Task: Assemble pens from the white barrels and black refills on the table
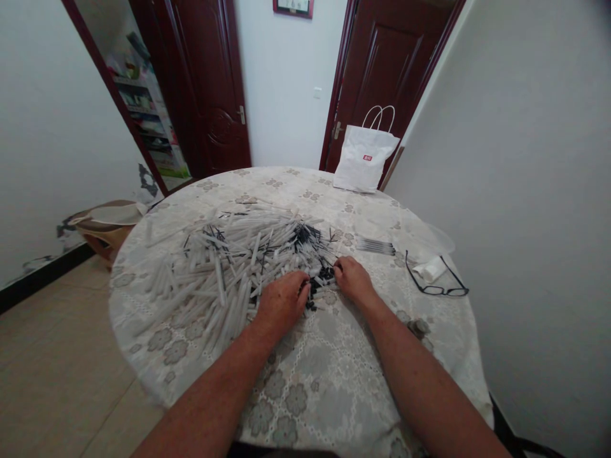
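A wide heap of translucent white plastic tubes (222, 280) lies across the table, with thin dark rods (308, 235) mixed in. Small black pieces (325, 275) are gathered at its right front edge, between my hands. My left hand (285, 296) rests over the near side of the heap, fingers curled towards these pieces. Just right of them, my right hand (353, 278) has its fingertips bent together at the pile's edge. Anything between the fingers of either hand is too small or hidden to tell.
The round table wears a flowered cloth (324, 381). A row of dark-tipped thin rods (376, 246), glasses (436, 291), a white roll (431, 270) and a small dark object (418, 327) lie to the right. Behind stands a white paper bag (365, 159).
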### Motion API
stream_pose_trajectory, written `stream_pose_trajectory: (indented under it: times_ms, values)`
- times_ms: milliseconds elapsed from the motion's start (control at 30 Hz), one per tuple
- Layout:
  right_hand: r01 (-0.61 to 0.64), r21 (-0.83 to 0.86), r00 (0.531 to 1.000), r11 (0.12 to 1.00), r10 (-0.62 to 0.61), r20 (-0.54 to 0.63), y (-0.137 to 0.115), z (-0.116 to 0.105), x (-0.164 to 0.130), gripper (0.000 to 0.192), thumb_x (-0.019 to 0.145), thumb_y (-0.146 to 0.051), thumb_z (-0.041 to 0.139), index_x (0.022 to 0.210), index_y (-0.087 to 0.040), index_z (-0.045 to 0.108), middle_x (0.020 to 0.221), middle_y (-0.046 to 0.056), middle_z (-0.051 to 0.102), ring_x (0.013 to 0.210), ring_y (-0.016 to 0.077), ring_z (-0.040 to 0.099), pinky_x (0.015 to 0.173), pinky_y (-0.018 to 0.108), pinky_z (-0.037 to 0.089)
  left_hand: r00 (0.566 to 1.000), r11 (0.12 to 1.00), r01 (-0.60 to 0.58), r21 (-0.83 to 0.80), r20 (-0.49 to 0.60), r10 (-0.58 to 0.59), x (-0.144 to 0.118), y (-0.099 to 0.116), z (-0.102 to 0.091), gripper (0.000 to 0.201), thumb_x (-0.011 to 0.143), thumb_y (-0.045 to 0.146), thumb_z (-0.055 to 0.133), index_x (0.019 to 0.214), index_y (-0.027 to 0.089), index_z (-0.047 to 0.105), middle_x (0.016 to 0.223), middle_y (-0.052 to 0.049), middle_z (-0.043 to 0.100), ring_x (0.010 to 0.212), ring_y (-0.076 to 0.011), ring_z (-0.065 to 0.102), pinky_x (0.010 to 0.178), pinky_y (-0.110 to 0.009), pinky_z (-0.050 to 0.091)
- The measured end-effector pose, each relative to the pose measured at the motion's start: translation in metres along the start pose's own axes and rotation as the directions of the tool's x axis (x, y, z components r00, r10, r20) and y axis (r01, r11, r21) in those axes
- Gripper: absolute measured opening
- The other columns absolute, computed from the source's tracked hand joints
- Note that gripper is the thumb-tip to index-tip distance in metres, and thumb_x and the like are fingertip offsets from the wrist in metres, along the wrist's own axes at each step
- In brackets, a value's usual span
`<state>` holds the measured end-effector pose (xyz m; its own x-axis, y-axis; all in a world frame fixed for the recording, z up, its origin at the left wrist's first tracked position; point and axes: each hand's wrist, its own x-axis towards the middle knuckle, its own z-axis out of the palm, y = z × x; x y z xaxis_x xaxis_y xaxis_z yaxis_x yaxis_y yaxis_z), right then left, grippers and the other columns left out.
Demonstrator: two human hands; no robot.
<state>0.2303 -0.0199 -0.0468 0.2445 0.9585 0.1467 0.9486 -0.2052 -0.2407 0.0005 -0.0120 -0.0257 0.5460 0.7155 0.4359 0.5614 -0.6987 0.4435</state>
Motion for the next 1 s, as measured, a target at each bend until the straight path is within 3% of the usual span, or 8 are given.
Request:
stream_pose_trajectory:
  times_ms: [100,233,400,500,600,700,833,1000]
  values:
    - [0.033,0.028,0.999,0.999,-0.032,-0.020,0.006,-0.001,-0.005,0.019,0.098,-0.024,0.048,0.102,-0.017,0.064,0.106,0.012,0.065,0.101,0.0214,0.061,0.087,0.028,0.043,0.999,1.000,-0.008,0.004,-0.036,0.009,-0.001,0.003,-0.005,0.016,0.098,0.026,0.052,0.104,0.020,0.065,0.099,-0.007,0.074,0.090,-0.0214,0.069,0.082,-0.032,0.050]
    - [0.138,0.098,0.980,0.986,-0.122,-0.157,0.014,-0.002,-0.013,0.017,0.095,-0.023,0.044,0.097,-0.018,0.060,0.097,0.011,0.063,0.094,0.0238,0.059,0.085,0.031,0.044,0.973,0.998,0.052,0.030,-0.227,-0.044,0.001,-0.001,-0.021,0.018,0.099,0.027,0.051,0.107,0.019,0.065,0.103,-0.009,0.074,0.096,-0.0220,0.069,0.088,-0.033,0.050]
    - [0.241,0.218,0.937,0.946,-0.168,-0.307,0.012,-0.007,-0.019,0.019,0.096,-0.029,0.042,0.098,-0.019,0.058,0.092,0.011,0.063,0.087,0.0247,0.060,0.081,0.034,0.045,0.891,0.987,0.159,0.030,-0.436,-0.130,0.004,-0.002,-0.059,0.019,0.097,0.027,0.055,0.108,0.018,0.067,0.099,-0.008,0.073,0.089,-0.0200,0.068,0.087,-0.031,0.050]
    - [0.286,0.294,0.923,0.912,-0.180,-0.339,0.006,-0.010,-0.021,0.024,0.097,-0.030,0.043,0.106,-0.017,0.060,0.097,0.012,0.066,0.090,0.0251,0.062,0.084,0.036,0.047,0.871,0.978,0.209,0.017,-0.457,-0.178,-0.002,0.002,-0.083,0.017,0.095,0.029,0.058,0.106,0.019,0.068,0.093,-0.005,0.073,0.079,-0.0172,0.066,0.081,-0.028,0.050]
    - [0.316,0.369,0.913,0.874,-0.175,-0.368,0.002,-0.013,-0.023,0.034,0.096,-0.031,0.043,0.121,-0.015,0.060,0.104,0.013,0.068,0.095,0.0251,0.064,0.089,0.037,0.048,0.885,0.972,0.231,0.044,-0.423,-0.192,-0.020,0.004,-0.096,0.015,0.094,0.027,0.059,0.103,0.019,0.068,0.092,-0.004,0.072,0.077,-0.0167,0.065,0.079,-0.028,0.050]
    - [0.332,0.413,0.910,0.848,-0.173,-0.376,-0.002,-0.017,-0.026,0.033,0.097,-0.031,0.043,0.118,-0.016,0.063,0.108,0.014,0.069,0.102,0.0259,0.064,0.093,0.039,0.048,0.925,0.969,0.231,0.086,-0.328,-0.191,-0.049,0.003,-0.096,0.013,0.095,0.025,0.057,0.103,0.020,0.066,0.094,-0.005,0.071,0.084,-0.0187,0.067,0.081,-0.030,0.051]
    - [0.198,0.474,0.940,0.858,-0.029,-0.339,-0.005,-0.020,-0.030,0.026,0.094,-0.037,0.049,0.107,-0.019,0.064,0.094,0.010,0.071,0.085,0.0235,0.066,0.081,0.034,0.049,0.983,0.977,0.180,0.116,-0.069,-0.173,-0.085,0.005,-0.080,0.017,0.097,0.022,0.053,0.108,0.021,0.066,0.103,-0.007,0.069,0.094,-0.0205,0.066,0.084,-0.031,0.051]
    - [0.192,0.535,0.954,0.823,-0.029,-0.299,-0.007,-0.019,-0.032,0.024,0.090,-0.041,0.057,0.099,-0.020,0.064,0.084,0.005,0.071,0.065,0.0171,0.060,0.068,0.029,0.046,0.973,0.970,0.118,0.213,0.168,-0.156,-0.092,0.016,-0.054,0.021,0.096,0.019,0.052,0.110,0.024,0.067,0.107,-0.007,0.065,0.098,-0.0213,0.064,0.084,-0.031,0.051]
